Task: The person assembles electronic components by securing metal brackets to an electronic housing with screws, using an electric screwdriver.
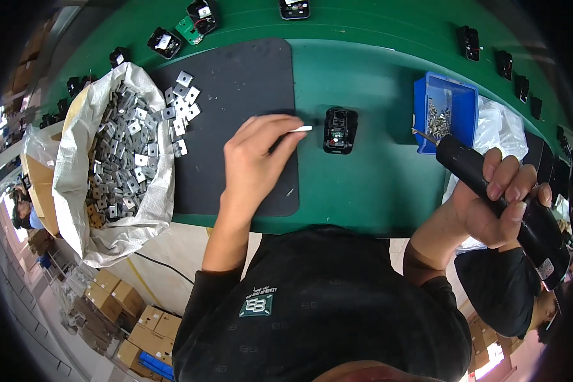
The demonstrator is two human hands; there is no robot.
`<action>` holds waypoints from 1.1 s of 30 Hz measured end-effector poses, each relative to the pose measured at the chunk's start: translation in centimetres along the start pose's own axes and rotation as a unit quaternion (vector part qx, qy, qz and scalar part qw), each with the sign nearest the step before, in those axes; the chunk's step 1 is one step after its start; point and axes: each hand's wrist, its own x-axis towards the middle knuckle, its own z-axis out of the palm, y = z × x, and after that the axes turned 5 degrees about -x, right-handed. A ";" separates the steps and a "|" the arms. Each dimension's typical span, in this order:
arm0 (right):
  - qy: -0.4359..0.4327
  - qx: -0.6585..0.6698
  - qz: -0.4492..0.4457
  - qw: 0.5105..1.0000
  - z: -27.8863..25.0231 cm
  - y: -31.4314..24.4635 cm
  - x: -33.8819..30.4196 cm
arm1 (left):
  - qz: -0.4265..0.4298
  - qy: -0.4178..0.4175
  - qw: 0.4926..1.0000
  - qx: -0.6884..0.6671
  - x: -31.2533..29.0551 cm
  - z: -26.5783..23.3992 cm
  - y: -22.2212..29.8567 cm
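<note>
My left hand pinches a small metal plate between thumb and fingertips. It appears pale and edge-on, like the bent plates in the bag. Just right of it, apart from it, a black plastic housing lies open side up, with a small circuit board and wires inside. My right hand is wrapped round a black electric screwdriver. Its bit points left, past the near corner of a blue bin of small screws. A tiny screw seems to sit on the bit's tip.
At the left stands a white woven bag full of metal plates; several loose plates lie beside it on a black mat. More black housings line the green far strip. Clear plastic bags lie behind the bin. Another person is at the right.
</note>
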 end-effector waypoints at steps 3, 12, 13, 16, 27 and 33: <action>-0.006 -0.020 0.002 1.000 0.2 -0.4 0.0 | 0.078 -0.011 0.996 0.046 1.2 2.2 0.3; -0.059 0.013 -0.020 0.998 0.6 -0.2 -0.1 | 0.108 -0.058 0.990 0.064 1.5 3.7 0.6; -0.057 0.016 -0.019 0.998 0.8 -0.1 -0.1 | 0.108 -0.077 0.989 0.065 1.7 4.0 0.5; -0.056 0.019 -0.008 0.998 0.8 -0.3 -0.5 | -0.037 -0.114 0.992 -0.028 1.9 4.7 1.0; -0.084 0.070 0.016 0.994 3.4 -0.1 -0.8 | 0.008 -0.135 0.991 -0.015 1.8 3.8 0.6; -0.092 0.109 0.025 0.990 4.0 0.1 -1.0 | 0.020 -0.082 0.996 -0.011 0.5 4.2 -0.1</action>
